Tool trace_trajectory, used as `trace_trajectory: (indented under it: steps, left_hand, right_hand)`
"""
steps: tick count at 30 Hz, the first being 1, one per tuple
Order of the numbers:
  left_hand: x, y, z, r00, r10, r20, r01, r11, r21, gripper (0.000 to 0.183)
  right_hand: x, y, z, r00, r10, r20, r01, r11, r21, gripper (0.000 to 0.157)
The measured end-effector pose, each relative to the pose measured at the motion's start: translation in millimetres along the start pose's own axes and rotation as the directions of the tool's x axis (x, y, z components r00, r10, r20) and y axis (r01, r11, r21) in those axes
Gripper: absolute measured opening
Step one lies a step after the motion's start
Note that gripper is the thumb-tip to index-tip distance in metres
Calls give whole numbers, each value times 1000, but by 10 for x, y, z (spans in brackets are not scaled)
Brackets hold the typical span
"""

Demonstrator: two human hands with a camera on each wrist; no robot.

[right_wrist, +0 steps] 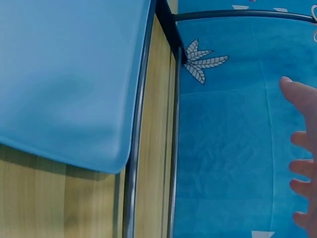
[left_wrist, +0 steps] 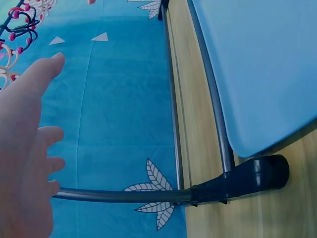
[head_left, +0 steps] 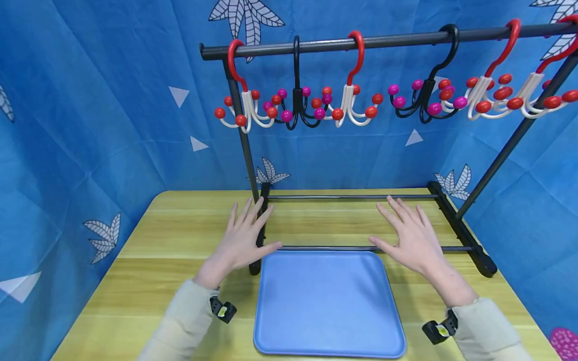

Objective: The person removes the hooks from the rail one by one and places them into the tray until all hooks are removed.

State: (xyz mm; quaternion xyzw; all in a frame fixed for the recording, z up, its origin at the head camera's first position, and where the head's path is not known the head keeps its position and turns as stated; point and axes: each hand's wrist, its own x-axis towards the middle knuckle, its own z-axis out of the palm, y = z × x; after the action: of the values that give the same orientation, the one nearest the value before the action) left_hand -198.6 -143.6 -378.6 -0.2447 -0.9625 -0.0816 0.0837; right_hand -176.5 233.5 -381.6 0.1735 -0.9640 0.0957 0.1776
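Observation:
My left hand [head_left: 239, 238] is spread with straight fingers above the table, over the left foot of a black rack [head_left: 361, 44]. Opposite it, my right hand [head_left: 413, 240] is held out flat near the rack's lower right bar, fingers apart. Both hold nothing; each wrist view shows bare fingers, with the left thumb [left_wrist: 49, 64] and right thumb [right_wrist: 294, 94] extended. Between and below the hands lies a bare blue tray [head_left: 329, 306]. Several multi-armed hooks hang from the top rail: white ones with red tops and red balls [head_left: 347, 103], and two black ones with magenta balls [head_left: 297, 103].
The rack's slanted posts [head_left: 519, 133] rise on both sides of the wooden table [head_left: 171, 260]. Two thin crossbars [head_left: 352, 197] join its feet low over the tabletop. Blue patterned cloth [head_left: 113, 125] hangs behind and at the sides.

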Motion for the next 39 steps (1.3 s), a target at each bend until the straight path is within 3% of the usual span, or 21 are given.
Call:
trace_trajectory:
  steps: [3, 7, 12, 16, 25, 33, 35, 39]
  left_hand:
    - [38, -26, -24, 999, -5, -49, 4, 1000, -8, 81]
    - [115, -74, -66, 984, -42, -171, 33, 998, -51, 70]
    - [235, -122, -133, 932, -164, -322, 99, 973, -207, 54]
    - [340, -140, -174, 882, -259, -393, 129, 936, -327, 44]
    - [546, -159, -220, 823, -364, -436, 121, 862, -492, 34]
    - [687, -231, -269, 763, -414, -496, 71, 817, -572, 41]
    - [721, -246, -275, 760, -424, -492, 72, 807, -586, 44]
    - [764, -260, -281, 773, -426, -470, 79, 800, -594, 49]
  right_hand:
    - [14, 23, -52, 997, -24, -70, 24, 1000, 9, 71]
    - [41, 60, -143, 983, -38, -182, 41, 999, 13, 57]
    - [97, 121, -264, 941, -51, -335, 56, 998, 6, 38]
    - [146, 196, -384, 910, -46, -413, 49, 999, -3, 28]
    - [220, 414, -735, 866, 14, -500, -28, 999, -21, 19]
    - [306, 538, -982, 856, 91, -508, -121, 992, -25, 23]
    - [323, 565, -1032, 856, 102, -507, -136, 990, -31, 24]
    - [370, 624, -1124, 852, 111, -512, -164, 985, -58, 26]
